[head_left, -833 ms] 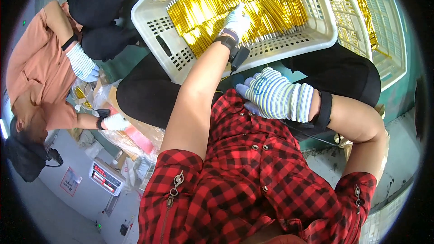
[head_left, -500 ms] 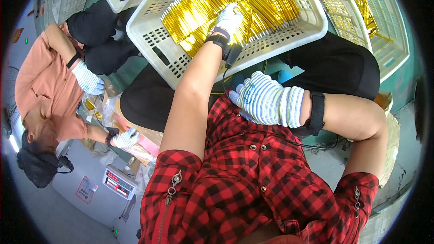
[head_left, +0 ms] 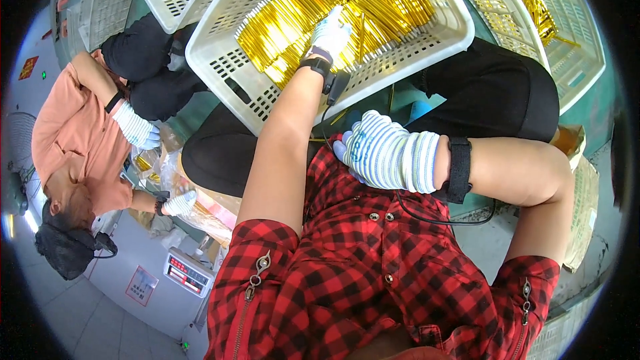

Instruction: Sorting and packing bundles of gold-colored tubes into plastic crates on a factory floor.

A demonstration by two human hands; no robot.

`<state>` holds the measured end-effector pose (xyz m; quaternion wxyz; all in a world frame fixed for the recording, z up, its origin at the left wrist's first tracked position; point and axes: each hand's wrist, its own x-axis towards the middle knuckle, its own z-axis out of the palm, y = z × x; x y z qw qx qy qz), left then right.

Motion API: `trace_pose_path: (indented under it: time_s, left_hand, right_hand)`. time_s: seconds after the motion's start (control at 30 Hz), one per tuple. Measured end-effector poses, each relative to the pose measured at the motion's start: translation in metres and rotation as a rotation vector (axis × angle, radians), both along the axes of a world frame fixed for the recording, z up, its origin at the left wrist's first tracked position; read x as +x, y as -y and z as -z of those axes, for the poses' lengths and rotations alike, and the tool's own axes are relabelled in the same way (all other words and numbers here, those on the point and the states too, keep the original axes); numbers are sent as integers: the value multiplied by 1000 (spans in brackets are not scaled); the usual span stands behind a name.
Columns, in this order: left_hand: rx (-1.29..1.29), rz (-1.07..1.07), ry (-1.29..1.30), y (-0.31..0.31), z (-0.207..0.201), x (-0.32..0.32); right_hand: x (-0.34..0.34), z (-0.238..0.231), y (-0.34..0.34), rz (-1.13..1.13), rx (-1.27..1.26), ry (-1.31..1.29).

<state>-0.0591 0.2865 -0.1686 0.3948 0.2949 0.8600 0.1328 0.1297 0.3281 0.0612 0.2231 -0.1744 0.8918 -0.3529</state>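
Head view: slim shiny gold rods (head_left: 390, 10) in perforated white plastic crate (head_left: 460, 27).
Striped-gloved left hand (head_left: 330, 35) obscures some rods; striped-gloved right hand (head_left: 383, 150) is outside; neither grip discernible. White latticed crate (head_left: 500, 13) stands rightward.

Gold sticks (head_left: 387, 10) gleam with a smooth, glossy metallic finish against the satin plastic of a pale crate (head_left: 203, 50), the matt knitted cloth of striped gloves (head_left: 393, 153), a checked cloth shirt (head_left: 353, 247) and its shiny metal zips (head_left: 252, 280).
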Motion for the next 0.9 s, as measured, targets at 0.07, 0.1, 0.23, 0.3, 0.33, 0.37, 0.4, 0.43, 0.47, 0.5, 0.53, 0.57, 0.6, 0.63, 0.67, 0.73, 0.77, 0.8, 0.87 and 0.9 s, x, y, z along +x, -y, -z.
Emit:
trace_pose_path:
  time_s: [0.07,0.1,0.23,0.3,0.33,0.37,0.4,0.43,0.47,0.5,0.53,0.57,0.6,0.63,0.67,0.73,0.77,0.8,0.87,0.9]
  left_hand:
    - [5,-5,-23,3,1,-1]
    - [4,-7,-24,5,4,-2]
    - [-6,79,-21,7,10,-3]
    - [-23,63,-3,6,9,-2]
    - [-12,1,56,6,9,-2]
    - [0,-61,114,5,8,-2]
    - [0,-62,113,6,8,-3]
    - [14,-63,80,6,9,-5]
    - [29,-63,47,6,9,-7]
    - [28,-66,45,8,10,-10]
    - [77,-74,35,10,11,-13]
    - [126,-81,26,13,12,-16]
    - [128,-77,29,10,8,-16]
    - [138,-78,24,7,4,-16]
    - [148,-80,19,2,1,-15]
    - [117,-84,37,-2,-4,-16]
    - [87,-88,56,-5,-6,-16]
    - [88,-92,51,-2,-1,-18]
    - [103,-151,141,2,9,-23]
    - [103,-151,141,1,11,-23]
  right_hand:
    - [-2,-2,-1,-25,16,4]
    - [-2,-2,0,-27,15,2]
    - [0,5,4,-17,-1,-1]
    - [-1,5,3,-17,-1,14]
    - [-3,2,2,-36,9,26]
    - [-3,1,1,-56,19,37]
    - [-3,1,1,-57,18,37]
    - [-3,2,2,-51,10,50]
    - [-3,2,2,-44,1,62]
    - [-3,3,3,-47,0,59]
    - [-3,3,4,-46,-3,68]
    - [-3,4,5,-44,-7,77]
    - [-2,5,5,-40,-5,80]
    - [-2,8,6,-23,-9,84]
    - [-1,9,5,-5,-11,89]
    - [-1,10,4,3,-18,71]
    - [-1,10,3,11,-25,54]
    - [-1,9,3,7,-24,50]
    - [-2,7,2,0,-28,-13]
    - [-2,8,2,1,-27,-13]
